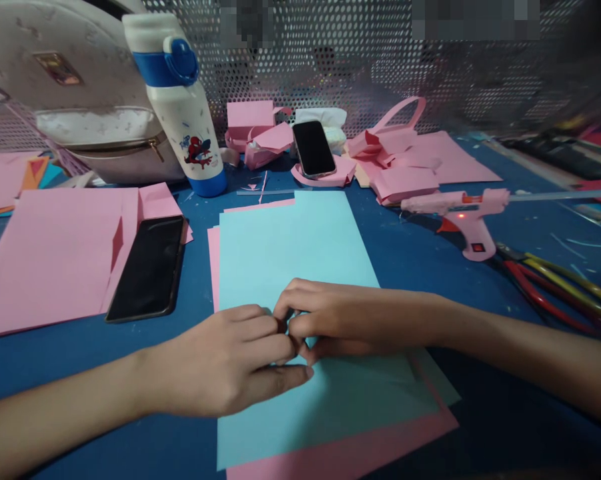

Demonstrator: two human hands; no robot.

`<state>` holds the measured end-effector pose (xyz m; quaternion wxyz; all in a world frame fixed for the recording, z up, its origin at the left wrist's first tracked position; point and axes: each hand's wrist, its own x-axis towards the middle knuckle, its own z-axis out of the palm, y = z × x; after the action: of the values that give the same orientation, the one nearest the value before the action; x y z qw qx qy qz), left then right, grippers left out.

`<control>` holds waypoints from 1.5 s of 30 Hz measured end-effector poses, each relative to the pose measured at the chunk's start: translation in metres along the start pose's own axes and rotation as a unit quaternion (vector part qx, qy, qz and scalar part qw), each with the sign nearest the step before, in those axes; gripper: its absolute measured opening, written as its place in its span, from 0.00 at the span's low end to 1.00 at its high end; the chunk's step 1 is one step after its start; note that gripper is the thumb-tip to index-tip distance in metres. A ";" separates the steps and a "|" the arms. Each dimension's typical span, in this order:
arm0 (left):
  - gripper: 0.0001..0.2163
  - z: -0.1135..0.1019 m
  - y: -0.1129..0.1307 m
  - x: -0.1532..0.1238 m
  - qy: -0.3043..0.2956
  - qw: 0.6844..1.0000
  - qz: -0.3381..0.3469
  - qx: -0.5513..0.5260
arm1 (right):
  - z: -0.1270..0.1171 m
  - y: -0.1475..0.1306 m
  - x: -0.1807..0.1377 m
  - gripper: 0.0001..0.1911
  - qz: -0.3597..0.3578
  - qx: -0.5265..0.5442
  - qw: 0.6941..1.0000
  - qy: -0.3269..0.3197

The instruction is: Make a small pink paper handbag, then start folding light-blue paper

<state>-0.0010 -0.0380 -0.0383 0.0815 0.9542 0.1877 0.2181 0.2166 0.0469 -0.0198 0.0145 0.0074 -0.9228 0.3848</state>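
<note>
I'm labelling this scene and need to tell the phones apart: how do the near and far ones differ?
The near phone lies left of the light blue paper; the far phone sits beyond it. The near phone looks flat, while the far phone seems propped against a white pack. The near phone's upper end slants right; the far phone's slants left. Both have black screens facing up.

phone [148, 270] left of sheets [300, 240] | glue gun [473, 212] right | probably pliers [545, 287] before it
</note>
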 end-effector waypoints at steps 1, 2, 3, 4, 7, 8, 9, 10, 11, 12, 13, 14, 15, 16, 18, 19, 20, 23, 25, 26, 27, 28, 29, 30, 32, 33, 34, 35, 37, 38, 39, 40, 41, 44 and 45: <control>0.08 0.000 0.000 0.000 -0.002 1.000 0.003 0.001 | 0.000 0.000 0.000 0.08 -0.002 0.003 1.000 -0.001; 0.09 0.000 0.000 0.000 -0.003 1.000 0.004 0.002 | 0.000 0.000 0.000 0.08 -0.003 0.006 1.000 -0.001; 0.08 -0.001 0.000 -0.001 -0.004 1.000 0.004 0.003 | 0.000 0.001 0.000 0.08 -0.004 0.009 1.000 -0.001; 0.08 -0.001 0.001 -0.001 -0.005 1.000 0.004 0.005 | 0.000 0.001 0.000 0.08 -0.005 0.010 1.000 -0.001; 0.07 -0.001 0.001 -0.001 -0.004 1.000 0.004 0.005 | 0.000 0.002 0.000 0.08 -0.006 0.011 1.000 0.002; 0.07 -0.001 0.001 -0.001 -0.004 1.000 0.005 0.005 | 0.000 0.002 0.000 0.08 -0.006 0.013 1.000 0.001; 0.08 -0.001 0.001 -0.001 -0.004 1.000 0.006 0.007 | 0.000 0.002 0.000 0.08 -0.005 0.015 1.000 0.001; 0.08 -0.001 0.001 -0.001 -0.004 1.000 0.007 0.008 | 0.000 0.003 0.000 0.09 -0.004 0.017 1.000 0.000; 0.08 -0.002 0.000 0.000 -0.005 1.000 0.008 0.010 | 0.000 0.003 0.000 0.09 -0.003 0.018 1.000 -0.001; 0.08 -0.002 0.000 -0.001 -0.007 1.000 0.009 0.012 | 0.000 0.003 0.000 0.09 -0.002 0.019 1.000 -0.002; 0.09 -0.002 0.000 -0.001 -0.009 1.000 0.009 0.013 | 0.000 0.003 0.000 0.09 -0.003 0.020 1.000 -0.001; 0.09 -0.002 0.000 -0.001 -0.011 1.000 0.008 0.014 | 0.000 0.003 0.000 0.09 -0.005 0.020 1.000 0.000; 0.09 -0.002 0.000 -0.001 -0.015 1.000 0.007 0.015 | 0.000 0.003 0.000 0.08 -0.006 0.019 1.000 0.002; 0.09 -0.002 0.000 -0.002 -0.021 1.000 0.007 0.018 | 0.000 0.002 0.000 0.08 -0.008 0.019 1.000 0.003; 0.10 -0.003 0.002 -0.002 -0.032 0.999 0.017 0.030 | 0.001 0.002 0.000 0.08 -0.008 0.015 1.000 0.004; 0.11 -0.004 0.003 -0.001 -0.036 0.998 0.024 0.037 | 0.001 0.002 0.000 0.07 -0.007 0.010 1.000 0.002; 0.12 -0.005 0.005 -0.001 -0.040 0.998 0.030 0.044 | 0.001 0.002 0.000 0.06 -0.006 0.003 1.000 0.001; 0.14 -0.008 0.008 0.001 -0.036 0.998 0.034 0.045 | 0.002 0.006 -0.001 0.05 -0.008 -0.027 0.999 0.023; 0.15 -0.009 0.009 0.002 -0.023 0.999 0.030 0.034 | 0.000 0.009 -0.002 0.09 -0.013 -0.054 0.997 0.056; 0.15 -0.009 0.009 0.002 -0.019 0.999 0.030 0.031 | -0.003 0.011 -0.004 0.09 -0.017 -0.070 0.995 0.074; 0.15 -0.009 0.008 0.002 -0.019 0.999 0.032 0.031 | -0.006 0.012 -0.006 0.09 -0.019 -0.087 0.992 0.092; 0.15 -0.009 0.008 0.001 -0.023 0.999 0.034 0.034 | -0.010 0.011 -0.008 0.08 -0.019 -0.106 0.988 0.112; 0.15 -0.009 0.007 0.001 -0.028 0.998 0.038 0.039 | -0.015 0.011 -0.011 0.06 -0.015 -0.125 0.983 0.132; 0.15 -0.009 0.006 0.000 -0.032 0.998 0.041 0.042 | -0.020 0.009 -0.015 0.05 -0.009 -0.146 0.977 0.153; 0.16 -0.008 0.005 -0.002 -0.036 0.997 0.043 0.045 | -0.030 0.004 -0.023 0.05 0.011 -0.188 0.965 0.184; 0.16 -0.008 0.005 -0.002 -0.038 0.997 0.044 0.046 | -0.033 0.001 -0.027 0.06 0.023 -0.207 0.960 0.189; 0.16 -0.007 0.005 -0.003 -0.041 0.997 0.044 0.048 | -0.035 -0.001 -0.033 0.07 0.038 -0.221 0.956 0.188; 0.17 -0.007 0.004 -0.003 -0.044 0.997 0.044 0.051 | -0.034 -0.004 -0.039 0.08 0.058 -0.231 0.954 0.182; 0.17 -0.008 0.005 -0.003 -0.054 0.996 0.044 0.059 | -0.028 -0.009 -0.053 0.12 0.102 -0.233 0.952 0.172; 0.17 -0.009 0.004 -0.003 -0.060 0.995 0.045 0.064 | -0.023 -0.011 -0.060 0.15 0.125 -0.232 0.950 0.168; 0.17 -0.009 0.004 -0.003 -0.066 0.994 0.045 0.068 | -0.017 -0.013 -0.067 0.19 0.154 -0.228 0.947 0.163; 0.18 -0.010 0.004 -0.002 -0.072 0.994 0.046 0.071 | -0.010 -0.015 -0.073 0.25 0.179 -0.225 0.944 0.159; 0.18 -0.011 0.004 -0.001 -0.077 0.993 0.046 0.071 | -0.003 -0.018 -0.079 0.30 0.193 -0.221 0.944 0.148; 0.19 -0.015 0.002 0.002 -0.085 0.993 0.049 0.064 | 0.014 -0.026 -0.089 0.42 0.171 -0.213 0.959 0.074; 0.19 -0.016 0.002 0.002 -0.086 0.993 0.049 0.062 | 0.017 -0.029 -0.090 0.43 0.159 -0.212 0.963 0.048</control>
<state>-0.0054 -0.0376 -0.0231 0.0274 0.9808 0.1458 0.1267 0.3070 0.0145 -0.0144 -0.0015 -0.1613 -0.9708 0.1778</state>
